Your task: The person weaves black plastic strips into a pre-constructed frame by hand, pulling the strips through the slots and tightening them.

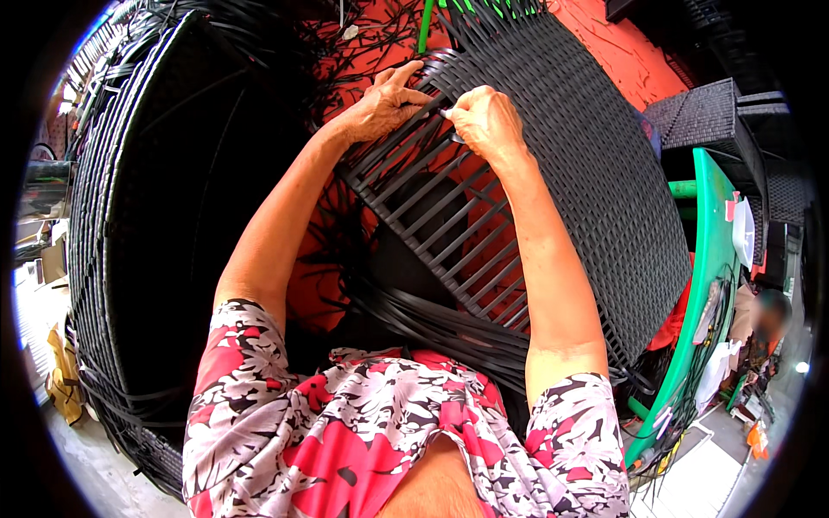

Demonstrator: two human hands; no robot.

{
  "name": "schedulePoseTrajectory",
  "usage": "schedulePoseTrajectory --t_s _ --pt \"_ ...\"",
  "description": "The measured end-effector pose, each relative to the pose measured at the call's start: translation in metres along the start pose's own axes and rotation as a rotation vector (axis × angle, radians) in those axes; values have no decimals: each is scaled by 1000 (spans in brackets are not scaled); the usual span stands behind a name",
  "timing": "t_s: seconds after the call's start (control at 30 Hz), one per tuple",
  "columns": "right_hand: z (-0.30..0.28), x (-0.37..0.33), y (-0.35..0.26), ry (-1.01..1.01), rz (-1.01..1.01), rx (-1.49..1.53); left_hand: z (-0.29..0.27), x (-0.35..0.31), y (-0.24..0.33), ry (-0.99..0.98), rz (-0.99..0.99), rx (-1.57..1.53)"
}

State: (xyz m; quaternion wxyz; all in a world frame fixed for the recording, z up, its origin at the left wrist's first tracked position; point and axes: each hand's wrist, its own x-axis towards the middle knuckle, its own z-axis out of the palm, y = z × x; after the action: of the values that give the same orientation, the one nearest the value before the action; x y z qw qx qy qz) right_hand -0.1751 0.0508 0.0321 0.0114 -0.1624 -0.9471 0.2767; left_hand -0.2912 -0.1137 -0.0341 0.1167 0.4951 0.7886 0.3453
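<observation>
In front of me lies a dark woven panel point(570, 164) of flat plastic strips, densely woven on the right. Toward me on its left, bare parallel strips point(423, 203) run across an open gap. My left hand point(387, 105) rests on the panel's left edge, fingers stretched and apart over the strips. Close beside it, my right hand point(488, 123) is closed in a pinch at the border of the weave. A small pale bit shows at its fingertips; what it grips cannot be made out. Loose black strips point(440, 319) trail below the panel toward my lap.
A large dark woven piece point(99, 216) stands upright on my left. At the right are a green curved frame point(691, 328), another woven piece point(699, 116) and a blurred person point(764, 319). Cut strips litter the red floor point(380, 34).
</observation>
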Motion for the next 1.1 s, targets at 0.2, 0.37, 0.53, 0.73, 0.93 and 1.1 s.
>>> schedulePoseTrajectory --t_s 0.2,0.37,0.53,0.73,0.93,1.1 --pt "16 9 -8 66 -105 -65 -4 -3 7 30 -29 -108" --pt "-7 -13 4 454 -311 188 -39 11 -11 106 -138 -465" --pt "-22 -65 52 518 -170 59 -190 50 -51 965 -128 -336" --pt "2 -117 75 448 -71 152 -207 31 -86 897 -410 -133" --pt "11 -131 61 480 -76 136 -62 -14 -24 87 -733 -517" --pt "10 -163 72 590 -133 31 -11 8 -17 60 -925 -1183"
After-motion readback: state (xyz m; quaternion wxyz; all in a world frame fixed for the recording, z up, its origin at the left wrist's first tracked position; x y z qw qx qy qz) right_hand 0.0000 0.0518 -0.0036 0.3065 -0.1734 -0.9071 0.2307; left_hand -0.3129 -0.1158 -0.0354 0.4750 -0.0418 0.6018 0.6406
